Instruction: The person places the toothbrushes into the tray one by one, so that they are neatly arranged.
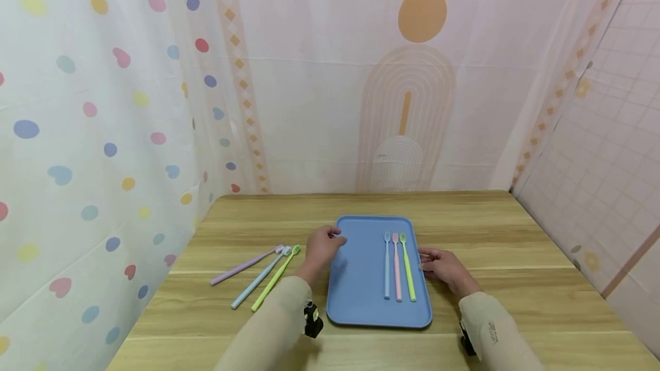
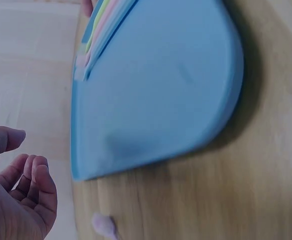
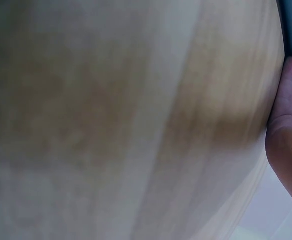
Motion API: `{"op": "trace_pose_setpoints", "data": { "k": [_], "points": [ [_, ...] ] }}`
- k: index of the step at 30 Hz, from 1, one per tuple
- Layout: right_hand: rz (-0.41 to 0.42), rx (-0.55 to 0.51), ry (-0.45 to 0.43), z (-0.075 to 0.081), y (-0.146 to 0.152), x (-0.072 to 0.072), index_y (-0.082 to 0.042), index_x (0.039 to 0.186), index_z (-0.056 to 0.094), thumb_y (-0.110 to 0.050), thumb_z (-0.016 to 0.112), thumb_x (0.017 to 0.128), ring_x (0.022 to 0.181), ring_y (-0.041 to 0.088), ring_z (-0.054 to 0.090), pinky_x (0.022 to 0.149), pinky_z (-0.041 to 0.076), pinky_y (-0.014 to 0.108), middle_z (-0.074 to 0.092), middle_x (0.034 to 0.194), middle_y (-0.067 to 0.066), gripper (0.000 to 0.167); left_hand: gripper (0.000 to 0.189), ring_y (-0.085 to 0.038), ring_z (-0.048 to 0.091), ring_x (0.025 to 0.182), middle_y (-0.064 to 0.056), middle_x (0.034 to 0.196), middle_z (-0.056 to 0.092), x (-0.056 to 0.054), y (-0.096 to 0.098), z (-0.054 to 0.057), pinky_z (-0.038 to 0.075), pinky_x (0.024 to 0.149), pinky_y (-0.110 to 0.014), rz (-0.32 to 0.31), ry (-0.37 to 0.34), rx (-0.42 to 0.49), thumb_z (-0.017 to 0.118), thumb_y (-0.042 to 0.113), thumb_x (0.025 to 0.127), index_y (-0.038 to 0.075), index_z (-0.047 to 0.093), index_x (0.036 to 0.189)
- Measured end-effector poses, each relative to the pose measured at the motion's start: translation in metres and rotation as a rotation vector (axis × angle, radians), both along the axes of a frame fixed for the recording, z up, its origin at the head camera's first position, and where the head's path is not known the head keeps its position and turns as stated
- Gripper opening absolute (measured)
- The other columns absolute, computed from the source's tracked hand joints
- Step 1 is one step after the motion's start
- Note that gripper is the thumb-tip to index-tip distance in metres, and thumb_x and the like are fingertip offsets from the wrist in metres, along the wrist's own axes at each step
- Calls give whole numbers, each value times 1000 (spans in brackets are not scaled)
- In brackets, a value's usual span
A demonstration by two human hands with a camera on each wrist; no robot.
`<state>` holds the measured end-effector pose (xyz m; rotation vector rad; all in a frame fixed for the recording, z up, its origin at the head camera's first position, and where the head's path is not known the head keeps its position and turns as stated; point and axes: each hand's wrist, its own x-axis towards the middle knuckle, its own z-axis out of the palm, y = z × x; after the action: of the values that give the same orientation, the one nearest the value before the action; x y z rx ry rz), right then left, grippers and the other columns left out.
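Note:
A blue tray [image 1: 358,285] lies on the table. Side by side on its right half are a light blue toothbrush [image 1: 387,268], a pink toothbrush [image 1: 397,271] and a yellow-green toothbrush [image 1: 408,272]. My left hand [image 1: 323,249] hovers by the tray's upper left edge, fingers loosely bent and holding nothing; the left wrist view shows a gap between thumb and fingertips. At the tray's right rim is my right hand [image 1: 447,268], its fingertips against the edge. In the right wrist view the thumb [image 3: 288,82] reaches up to the tray's side.
Left of the tray, a purple toothbrush [image 1: 244,267], another light blue toothbrush [image 1: 260,279] and another yellow-green toothbrush [image 1: 275,280] lie fanned out on the wooden table [image 1: 464,210]. Patterned curtains [image 1: 309,73] hang behind and beside the table.

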<state>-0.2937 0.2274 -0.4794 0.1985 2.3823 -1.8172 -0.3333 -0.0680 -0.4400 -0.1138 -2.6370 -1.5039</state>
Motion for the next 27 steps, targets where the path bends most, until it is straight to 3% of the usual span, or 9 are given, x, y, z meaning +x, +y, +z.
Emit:
{"op": "trace_pose_setpoints", "data": {
  "k": [8,16,27],
  "points": [
    [-12,-1,3,0,-1,0,11,137,51,8,60,90,92,19,62,81,56,36,63,111,20,48,28,-23,59,85,-10,94,66,-9,-25,5,50,73,-37,-1,41,-18,70,13,87,-4,71,110],
    [-15,13,5,1,-2,1,11,137,51,8,61,90,92,19,62,81,56,37,63,110,19,48,29,-25,58,91,-11,97,64,-16,-51,10,48,79,-39,17,35,-24,72,15,86,-1,71,111],
    [-11,10,19,-1,0,0,12,137,50,8,61,90,92,18,63,80,56,37,64,110,19,48,30,-21,56,83,-10,93,63,-25,-92,21,46,69,-30,-11,70,-48,71,9,89,-3,67,117]
  ]
}}
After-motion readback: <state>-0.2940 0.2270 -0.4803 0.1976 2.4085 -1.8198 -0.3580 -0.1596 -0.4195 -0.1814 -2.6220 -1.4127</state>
